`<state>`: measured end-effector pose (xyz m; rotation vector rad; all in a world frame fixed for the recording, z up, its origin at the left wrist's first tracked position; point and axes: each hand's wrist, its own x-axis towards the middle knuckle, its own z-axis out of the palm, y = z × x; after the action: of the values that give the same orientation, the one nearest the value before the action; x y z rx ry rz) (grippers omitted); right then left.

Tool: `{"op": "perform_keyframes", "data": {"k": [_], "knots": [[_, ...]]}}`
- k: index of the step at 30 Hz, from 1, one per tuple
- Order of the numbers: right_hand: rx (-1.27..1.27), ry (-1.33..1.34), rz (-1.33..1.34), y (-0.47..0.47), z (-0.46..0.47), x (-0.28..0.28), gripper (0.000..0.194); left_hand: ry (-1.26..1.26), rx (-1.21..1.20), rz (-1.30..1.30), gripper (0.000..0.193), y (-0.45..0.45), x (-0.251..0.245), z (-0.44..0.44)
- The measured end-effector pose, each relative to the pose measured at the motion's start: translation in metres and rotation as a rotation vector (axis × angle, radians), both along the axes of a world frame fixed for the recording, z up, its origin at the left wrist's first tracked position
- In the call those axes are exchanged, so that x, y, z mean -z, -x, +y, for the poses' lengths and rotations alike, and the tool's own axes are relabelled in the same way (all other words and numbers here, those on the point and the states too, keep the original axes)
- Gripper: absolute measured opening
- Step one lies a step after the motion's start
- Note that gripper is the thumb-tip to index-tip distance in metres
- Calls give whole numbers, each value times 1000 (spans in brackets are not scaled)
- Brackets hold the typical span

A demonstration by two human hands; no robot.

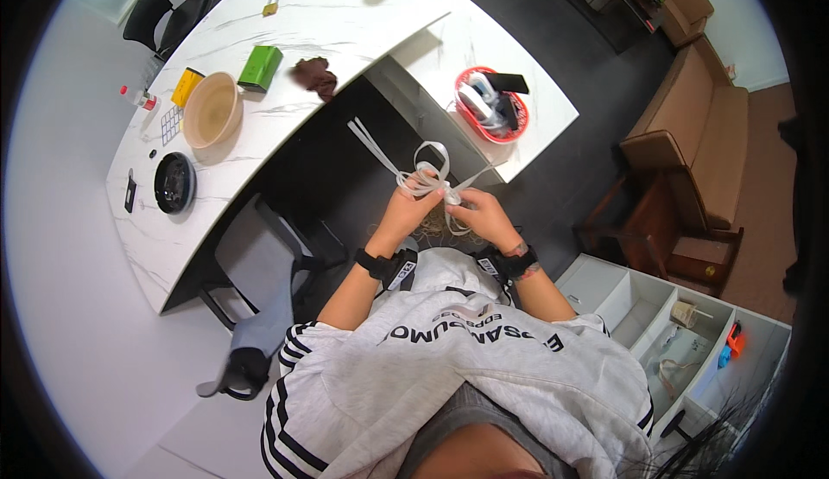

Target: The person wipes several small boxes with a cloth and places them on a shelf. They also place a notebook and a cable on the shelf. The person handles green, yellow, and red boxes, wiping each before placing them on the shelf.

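Note:
A pale, flat ribbon-like strip [432,184] is gathered into loops between my two hands, in front of my lap. My left hand [414,205] pinches the bundle from the left, and several straight ends stick out beyond it toward the table. On the other side, the fingers of my right hand [480,214] grip the bunched middle of the strip, close to my left thumb. One loop stands up above the hands and another hangs below. Whether the strip is knotted there is too small to tell. A tangle of thin straw-coloured strands [447,227] shows beneath my hands.
A marble-patterned table [227,174] holds a beige basin [214,110], a dark bowl [175,182], a green box [260,68] and brown cloth [316,77]. A red basket [461,80] sits on the side surface. A grey chair [259,259] stands left; an open-compartment cabinet [638,284] stands right.

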<state>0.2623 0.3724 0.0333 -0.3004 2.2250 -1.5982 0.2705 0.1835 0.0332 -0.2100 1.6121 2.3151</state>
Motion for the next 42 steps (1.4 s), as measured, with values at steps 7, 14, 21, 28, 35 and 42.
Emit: {"op": "perform_keyframes", "data": {"k": [7, 14, 21, 28, 35, 42], "knots": [[39, -189, 174, 49, -39, -8, 23, -34, 85, 32, 55, 54, -2, -58], [213, -326, 185, 95, -28, 23, 25, -37, 164, 11, 55, 120, 5, -53], [452, -273, 232, 162, -7, 72, 27, 247, 394, -146, 32, 223, 12, -16], [813, -163, 59, 191, 14, 102, 29, 429, 770, 12, 28, 306, 33, 40], [1016, -62, 8, 205, 8, 128, 32, 432, 966, 5, 34, 354, 60, 66], [1175, -18, -87, 219, -11, 140, 31, 546, 1160, 118, 26, 387, 75, 75]]}}
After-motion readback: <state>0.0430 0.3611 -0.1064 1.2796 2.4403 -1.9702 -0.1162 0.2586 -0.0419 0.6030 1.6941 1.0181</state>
